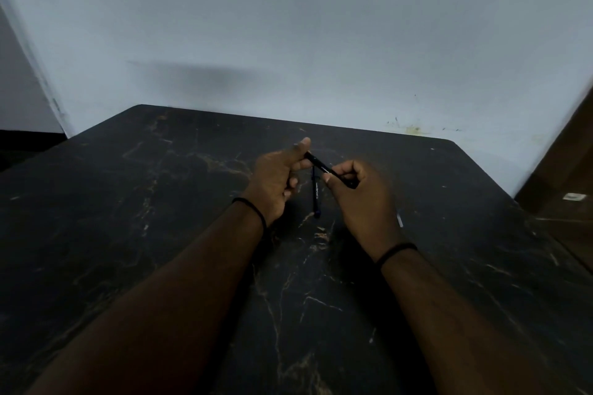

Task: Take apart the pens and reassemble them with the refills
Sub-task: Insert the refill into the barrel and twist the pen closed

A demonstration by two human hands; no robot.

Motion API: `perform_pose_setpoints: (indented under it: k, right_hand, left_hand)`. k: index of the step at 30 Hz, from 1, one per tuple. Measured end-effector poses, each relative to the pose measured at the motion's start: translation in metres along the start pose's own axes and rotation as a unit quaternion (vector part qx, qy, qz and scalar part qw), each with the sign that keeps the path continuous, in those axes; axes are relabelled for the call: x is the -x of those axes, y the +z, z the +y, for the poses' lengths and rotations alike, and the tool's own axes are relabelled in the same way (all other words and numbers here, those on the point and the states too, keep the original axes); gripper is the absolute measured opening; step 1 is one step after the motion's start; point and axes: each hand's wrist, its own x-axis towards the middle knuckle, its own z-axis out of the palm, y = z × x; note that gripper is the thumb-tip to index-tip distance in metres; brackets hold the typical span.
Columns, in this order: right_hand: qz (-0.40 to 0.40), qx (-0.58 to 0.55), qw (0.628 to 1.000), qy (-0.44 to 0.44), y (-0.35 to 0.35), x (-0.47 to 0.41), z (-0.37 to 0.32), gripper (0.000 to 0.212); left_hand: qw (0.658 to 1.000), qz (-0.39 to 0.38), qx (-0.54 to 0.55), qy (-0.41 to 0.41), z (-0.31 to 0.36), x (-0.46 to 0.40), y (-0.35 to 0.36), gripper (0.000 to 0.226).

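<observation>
A black pen (322, 166) is held above the dark marble table (160, 218), slanting from upper left to lower right. My left hand (276, 183) pinches its upper end between thumb and fingers. My right hand (359, 199) grips its lower end with curled fingers. A second dark pen (315, 196) with white lettering and a blue tip lies on the table between my two hands, pointing toward me. A small whitish piece (399, 220) lies on the table just right of my right hand; I cannot tell what it is.
The table's far edge meets a pale wall (288, 26). A brown wooden surface (564, 189) stands at the right, with a small light object (574, 196) on it. Both wrists wear black bands.
</observation>
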Motion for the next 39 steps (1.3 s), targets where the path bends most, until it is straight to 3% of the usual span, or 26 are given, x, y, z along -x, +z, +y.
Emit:
perform_pose_setpoints:
  k: [5, 9, 13, 19, 25, 32, 39]
  right_hand:
    - [0.000, -0.007, 1.000, 0.008, 0.0006, -0.0006, 0.0005, 0.006]
    - [0.001, -0.021, 1.000, 0.016, 0.0008, -0.0014, 0.0006, 0.010]
    - [0.000, -0.022, 1.000, 0.019, 0.0001, 0.0001, 0.0005, 0.015]
    - [0.001, -0.030, 0.999, 0.023, -0.0005, -0.0003, -0.0003, 0.013]
    - [-0.001, -0.024, 0.999, 0.027, -0.0004, 0.0001, -0.0007, 0.013]
    - [0.005, -0.017, 1.000, 0.018, -0.0016, 0.0011, -0.0054, 0.015]
    - [0.005, -0.034, 0.999, 0.019, -0.0007, 0.0018, -0.0051, 0.015]
  left_hand:
    - [1.000, 0.000, 0.005, 0.003, -0.0002, -0.0018, -0.0014, 0.017]
    - [0.999, -0.041, 0.033, -0.015, 0.0016, -0.0009, -0.0018, 0.032]
    - [1.000, -0.018, 0.014, -0.009, -0.0008, -0.0013, -0.0008, 0.045]
    - [1.000, -0.002, 0.026, -0.008, -0.0024, -0.0047, -0.0009, 0.022]
    - [0.999, -0.025, 0.034, -0.013, 0.0016, 0.0007, -0.0010, 0.037]
    - [1.000, -0.001, 0.027, 0.000, -0.0001, -0.0008, 0.0005, 0.020]
    - [0.999, -0.025, 0.022, -0.013, 0.0025, 0.0037, -0.0007, 0.043]
